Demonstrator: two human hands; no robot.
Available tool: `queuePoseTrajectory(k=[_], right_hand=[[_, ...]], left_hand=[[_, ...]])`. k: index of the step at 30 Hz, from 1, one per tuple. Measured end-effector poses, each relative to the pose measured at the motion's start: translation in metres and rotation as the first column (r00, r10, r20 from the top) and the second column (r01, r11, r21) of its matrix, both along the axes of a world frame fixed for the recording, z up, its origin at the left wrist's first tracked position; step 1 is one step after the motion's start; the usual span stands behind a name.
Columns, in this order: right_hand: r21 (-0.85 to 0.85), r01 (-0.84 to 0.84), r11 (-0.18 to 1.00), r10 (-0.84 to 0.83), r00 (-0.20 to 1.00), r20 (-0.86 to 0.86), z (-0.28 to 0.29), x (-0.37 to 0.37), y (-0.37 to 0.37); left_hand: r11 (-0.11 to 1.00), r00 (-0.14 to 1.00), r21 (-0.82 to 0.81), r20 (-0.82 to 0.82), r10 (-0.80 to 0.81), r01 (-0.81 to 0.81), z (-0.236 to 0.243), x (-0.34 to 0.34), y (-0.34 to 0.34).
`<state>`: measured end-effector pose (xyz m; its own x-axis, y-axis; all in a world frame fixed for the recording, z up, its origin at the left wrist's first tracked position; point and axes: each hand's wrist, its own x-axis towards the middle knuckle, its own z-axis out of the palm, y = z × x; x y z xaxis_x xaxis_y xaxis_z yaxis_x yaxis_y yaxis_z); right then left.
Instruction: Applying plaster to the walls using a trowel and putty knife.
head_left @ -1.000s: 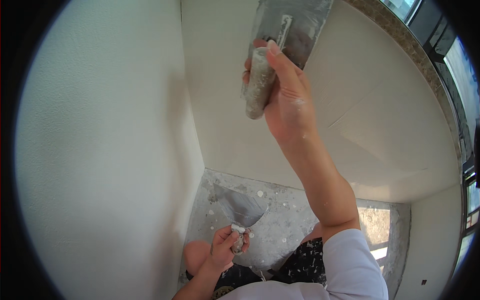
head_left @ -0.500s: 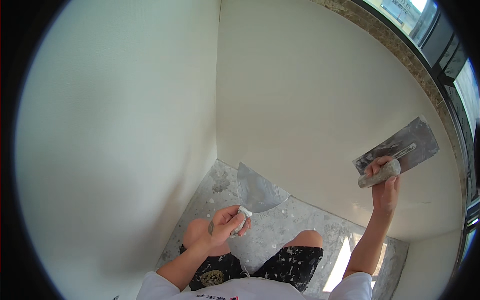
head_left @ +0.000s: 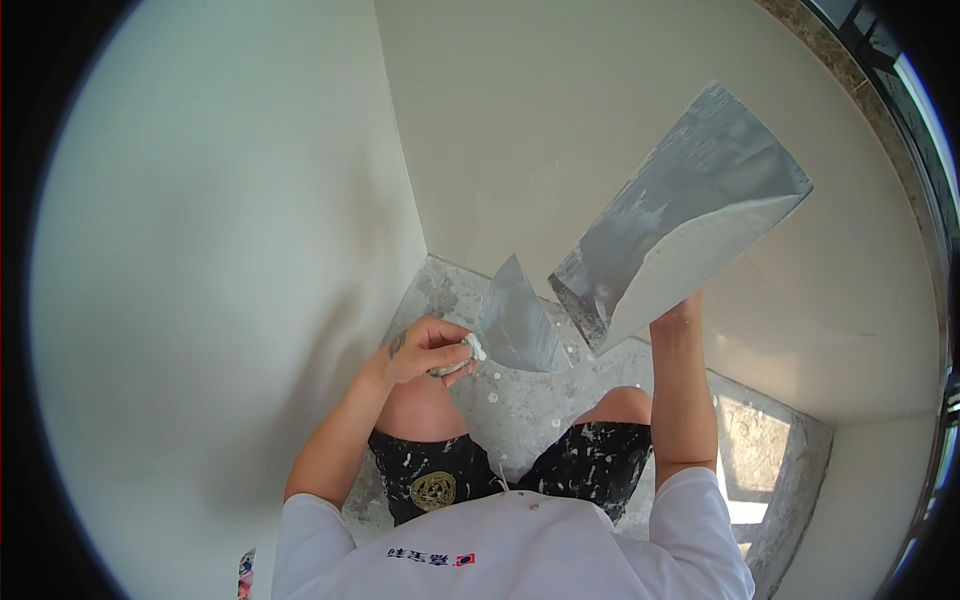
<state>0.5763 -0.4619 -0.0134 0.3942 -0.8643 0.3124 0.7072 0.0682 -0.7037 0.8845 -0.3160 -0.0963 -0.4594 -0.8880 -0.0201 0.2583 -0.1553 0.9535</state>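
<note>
Trowel [head_left: 660, 215] turned over since earlier, bearing white paste [head_left: 690, 262], gripped by right hand [head_left: 684, 308]; left hand [head_left: 425, 348] clasping scraper [head_left: 518, 322]

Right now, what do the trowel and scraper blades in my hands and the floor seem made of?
Trowel blade: probably steel, given its smooth grey surface with a dull, streaky sheen; pale paste covers part of it. Scraper blade: seemingly metal too, satin grey with faint streaks. Floor: likely bare concrete or cement, matt, from its mottled grey, pale-spotted look.
</note>
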Motion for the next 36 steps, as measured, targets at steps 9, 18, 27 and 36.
queuePoseTrajectory(k=[9,18,27,36], right_hand=[[-0.285,-0.24,0.928,-0.096,0.583,-0.807,-0.003,-0.008,0.008],[0.135,-0.186,0.973,0.227,0.67,-0.707,-0.014,-0.085,0.021],[0.134,-0.103,0.986,0.167,0.727,-0.666,-0.035,-0.081,0.058],[0.079,-0.133,0.988,0.146,0.631,-0.762,0.015,-0.042,0.063]], left_hand=[[0.996,0.984,-0.091,-0.179,-0.026,0.01,0.029,-0.041,0.004],[0.795,0.767,-0.199,0.211,0.606,-0.573,0.035,-0.014,0.011],[0.572,0.442,-0.544,0.363,0.82,-0.614,0.027,-0.033,0.013],[0.249,0.025,-0.95,0.249,0.968,-0.187,0.051,-0.03,0.023]])
